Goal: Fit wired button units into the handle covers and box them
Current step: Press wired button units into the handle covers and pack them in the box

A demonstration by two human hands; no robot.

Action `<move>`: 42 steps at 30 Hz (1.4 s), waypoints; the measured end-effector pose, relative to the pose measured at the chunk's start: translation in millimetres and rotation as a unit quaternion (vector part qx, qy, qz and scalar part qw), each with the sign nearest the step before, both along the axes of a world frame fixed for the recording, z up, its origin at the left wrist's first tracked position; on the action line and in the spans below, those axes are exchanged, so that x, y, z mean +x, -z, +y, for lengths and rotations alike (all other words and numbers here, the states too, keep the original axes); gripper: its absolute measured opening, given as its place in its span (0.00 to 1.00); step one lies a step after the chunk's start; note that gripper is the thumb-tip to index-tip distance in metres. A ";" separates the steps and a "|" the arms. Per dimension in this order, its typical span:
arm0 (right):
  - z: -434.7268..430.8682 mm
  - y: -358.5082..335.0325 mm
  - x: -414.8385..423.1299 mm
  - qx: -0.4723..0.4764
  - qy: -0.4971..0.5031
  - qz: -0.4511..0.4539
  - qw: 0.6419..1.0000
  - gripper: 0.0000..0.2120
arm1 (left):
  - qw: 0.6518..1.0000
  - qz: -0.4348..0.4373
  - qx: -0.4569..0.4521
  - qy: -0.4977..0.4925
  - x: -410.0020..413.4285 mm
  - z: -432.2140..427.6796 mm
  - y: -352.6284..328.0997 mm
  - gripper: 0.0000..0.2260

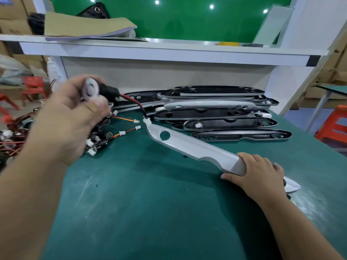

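As viewed from the head camera, logged green tabletop (150, 212) across most of the frame, with white shelf (169, 51) running above its far edge. Noted stack of handle covers (216, 109) at far right of tabletop, most lying dark hollow side up, one with silver face up. Found single silver handle cover (187, 145) set diagonally in front of stack, round hole near its far end, far tip pointing left; contact with tabletop not clear. Recorded right hand (261, 171) grasping near end of that cover, fingers curled over top, thumb on near side. Recorded left hand (75, 117), motion-blurred, raised above tabletop at left, pinching a wired button unit (91, 90) between thumb and fingers, pale ring face toward camera. Noted heap of further button units (101, 132) with red and orange leads under and beyond left hand. Traced red-and-black wire (135, 102) from held unit down to white plug (146, 121), just beside far tip of silver cover.
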State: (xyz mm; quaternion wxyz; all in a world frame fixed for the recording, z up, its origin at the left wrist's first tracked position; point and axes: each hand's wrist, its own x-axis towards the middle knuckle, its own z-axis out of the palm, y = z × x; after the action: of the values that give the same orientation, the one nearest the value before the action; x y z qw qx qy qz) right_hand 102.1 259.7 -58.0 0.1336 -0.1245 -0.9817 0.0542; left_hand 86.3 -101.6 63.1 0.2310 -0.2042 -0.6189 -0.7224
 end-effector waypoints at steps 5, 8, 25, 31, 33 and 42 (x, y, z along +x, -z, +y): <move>-1.5 0.2 -0.7 0.010 -0.002 0.008 1.000 0.43 | 0.998 -0.055 0.014 0.022 -3.2 28.0 29.0 0.12; -1.4 -0.1 -0.8 0.007 0.001 0.007 1.000 0.42 | 0.997 -0.059 0.032 0.027 -6.9 26.2 30.9 0.11; -11.4 -6.4 6.0 -0.009 -0.051 0.148 0.988 0.41 | 0.980 -0.065 -0.174 -0.071 -22.1 39.8 61.2 0.16; -9.6 -8.2 9.6 -0.009 -0.058 0.212 0.975 0.39 | 0.959 -0.085 -0.246 -0.111 -24.2 67.9 79.1 0.25; -7.6 -9.2 9.7 -0.013 -0.056 0.207 0.977 0.38 | 0.967 -0.102 -0.217 -0.082 -25.2 72.9 82.9 0.32; -0.7 -12.0 13.5 -0.020 -0.055 0.077 0.995 0.43 | 0.976 -0.211 0.041 0.043 -37.4 63.4 96.7 0.19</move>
State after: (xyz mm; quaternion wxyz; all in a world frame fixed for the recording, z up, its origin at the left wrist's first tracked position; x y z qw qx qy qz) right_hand 115.6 259.0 -46.0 0.2032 -0.0689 -0.9725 0.0909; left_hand 48.9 -38.2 -33.6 0.0720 -0.0644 -0.6144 -0.7830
